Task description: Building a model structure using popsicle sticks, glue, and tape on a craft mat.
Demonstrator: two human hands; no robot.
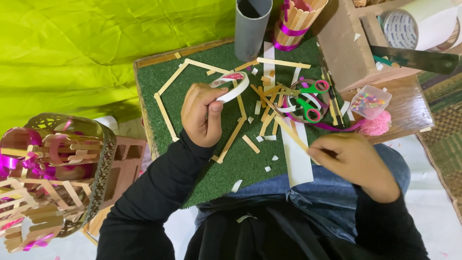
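The person's lap, in blue jeans (332, 197) and black sleeves (154, 202), fills the bottom of the view, and the near corner of a green turf board (202, 77) rests on it. The right hand (353, 163) lies over the right knee, its fingers pressed together and pinching the near end of a thin wooden stick (288, 132). The stick slants up and left across a white paper strip (297, 159) that hangs over the board's edge. The left hand (202, 115) is above the middle of the board, curled, with thumb and fingers pinching a small roll of white tape (231, 86), which is held tilted just over the turf.

Around the left hand a stick outline (168, 91) lies flat on the turf, shaped like a house with a peaked top. To its right is a loose heap of short sticks and white scraps, and beside that green-and-red scissors (308, 98) lie on coils of purple ribbon (332, 126). A grey tube (251, 29) stands at the board's far edge, next to a stick cup (296, 21) bound with purple ribbon. A clear box of beads (369, 102) sits on the wooden table (409, 108) to the right, with pink yarn (378, 124) touching it. On the far left stands a basket (53, 173) of stick pieces.
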